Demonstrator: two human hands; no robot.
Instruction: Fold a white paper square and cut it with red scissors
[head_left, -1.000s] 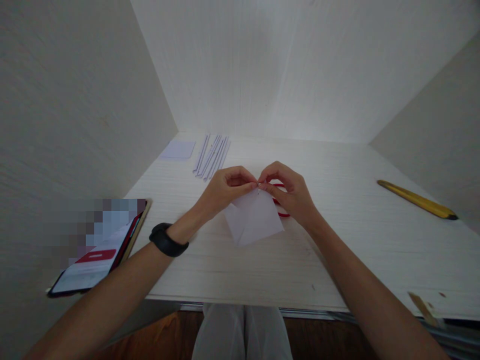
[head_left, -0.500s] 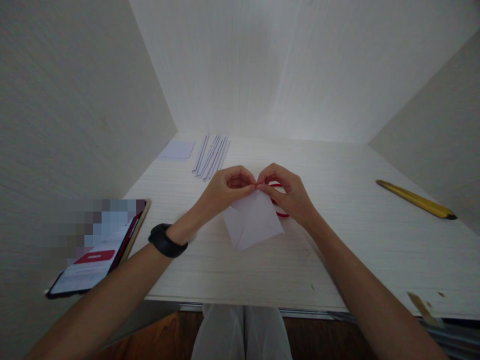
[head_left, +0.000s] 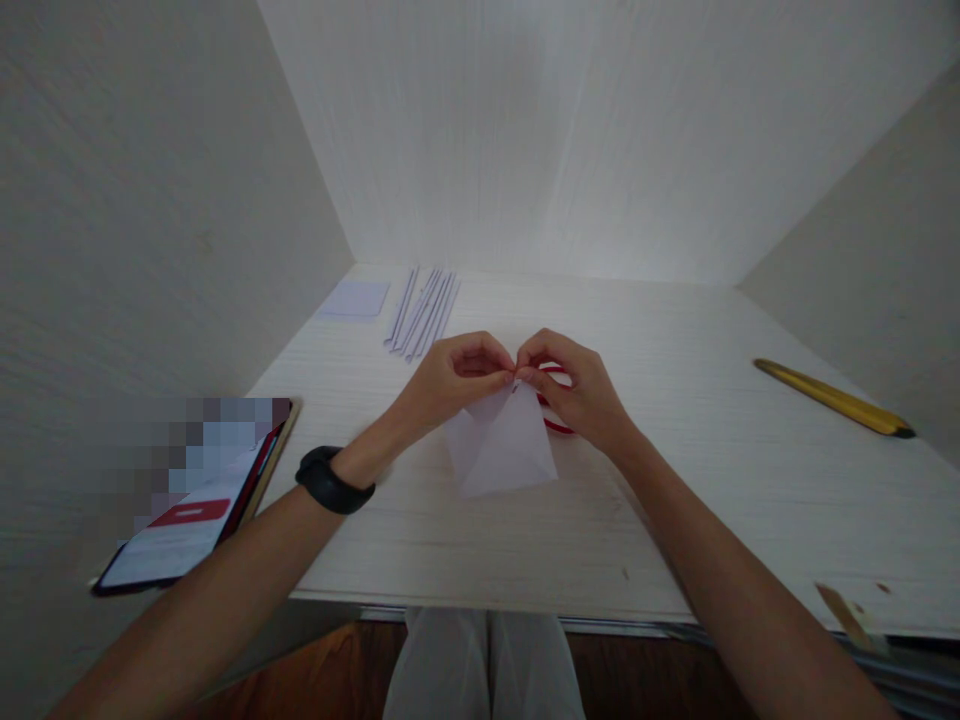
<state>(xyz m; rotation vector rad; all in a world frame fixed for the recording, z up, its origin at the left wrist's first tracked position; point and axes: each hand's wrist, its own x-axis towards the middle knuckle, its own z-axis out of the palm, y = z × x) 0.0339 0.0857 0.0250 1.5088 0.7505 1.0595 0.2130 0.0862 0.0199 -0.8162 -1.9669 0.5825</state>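
A folded white paper (head_left: pixel 501 446) rests near the middle of the pale wooden table (head_left: pixel 675 500). My left hand (head_left: pixel 450 380) and my right hand (head_left: pixel 574 385) pinch its far corner together, fingertips nearly touching. A black band sits on my left wrist. Red-handled scissors (head_left: pixel 553 424) lie on the table under my right hand, mostly hidden by it.
A phone (head_left: pixel 187 500) with a lit screen leans at the left wall. Several thin paper strips (head_left: pixel 421 312) and a small white paper square (head_left: pixel 355 299) lie at the back left. A yellow ruler (head_left: pixel 832 398) lies at the right. Walls close in three sides.
The paper's near corner has swung slightly left and its shape narrowed. Both hands stay pinched at the top corner, almost unmoved.
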